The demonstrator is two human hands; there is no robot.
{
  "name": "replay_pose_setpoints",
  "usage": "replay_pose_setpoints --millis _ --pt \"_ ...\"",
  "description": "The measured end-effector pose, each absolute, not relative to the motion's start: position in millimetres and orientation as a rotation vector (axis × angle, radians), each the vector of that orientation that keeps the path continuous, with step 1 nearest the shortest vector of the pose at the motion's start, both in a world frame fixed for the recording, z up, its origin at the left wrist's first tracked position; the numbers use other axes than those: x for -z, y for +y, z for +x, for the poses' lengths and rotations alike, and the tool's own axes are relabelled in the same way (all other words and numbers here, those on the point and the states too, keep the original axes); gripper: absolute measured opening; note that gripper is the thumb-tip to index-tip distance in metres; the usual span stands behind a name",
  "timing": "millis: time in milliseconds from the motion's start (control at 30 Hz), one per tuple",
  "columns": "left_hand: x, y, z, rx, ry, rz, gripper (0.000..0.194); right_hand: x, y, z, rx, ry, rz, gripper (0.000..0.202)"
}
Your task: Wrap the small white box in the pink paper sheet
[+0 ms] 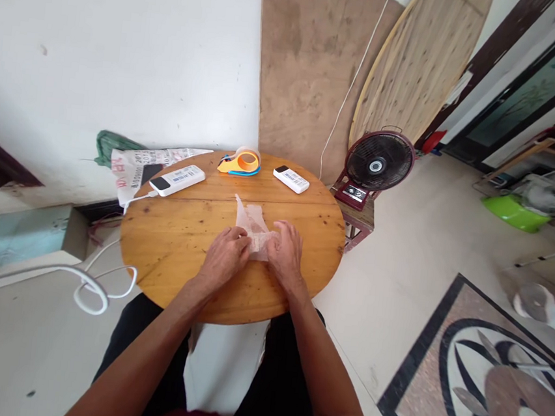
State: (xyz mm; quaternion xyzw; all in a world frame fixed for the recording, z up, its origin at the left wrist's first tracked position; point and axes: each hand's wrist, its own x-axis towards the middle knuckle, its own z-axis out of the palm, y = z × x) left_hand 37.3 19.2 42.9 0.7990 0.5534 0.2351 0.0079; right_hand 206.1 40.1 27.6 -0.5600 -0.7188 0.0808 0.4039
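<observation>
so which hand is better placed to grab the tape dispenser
Left, probably. The tape dispenser sits at the table's far edge, slightly left of centre, nearer the left hand. Both hands rest on the thin sheet; the right hand would reach across.

We see a white wall (117, 42), a round board (419, 58) leaning on it, a red fan (379, 162), and pale floor tiles (399, 272).

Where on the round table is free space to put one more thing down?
The left part of the table is bare, between the left hand and the power bank. The near rim is bare too. The far edge is crowded: tape dispenser, remote. Both hands, the right hand too, cover the thin wrapper in the middle.
</observation>
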Motion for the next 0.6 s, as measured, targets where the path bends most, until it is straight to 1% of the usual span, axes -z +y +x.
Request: replay_pose_setpoints --millis 167,333,467,600 --pt "-42.9 19.2 37.7 -0.714 1.715 2.512 0.022 -36.5 38.3 216.6 -0.344 -1.856 -1.47 0.03" --pt "-44.9 19.6 37.8 -0.677 1.702 2.502 0.023 -61.8 52.4 210.2 -0.498 -2.212 -1.557 0.044" --pt "-45.6 20.9 36.6 -0.654 1.677 2.515 0.024 -75.8 68.4 210.6 -0.667 -2.417 -1.597 0.042" --pt "-43.9 22.9 35.8 -0.677 1.638 2.538 0.024 -86.0 74.1 209.7 -0.671 -2.557 -1.534 0.042"
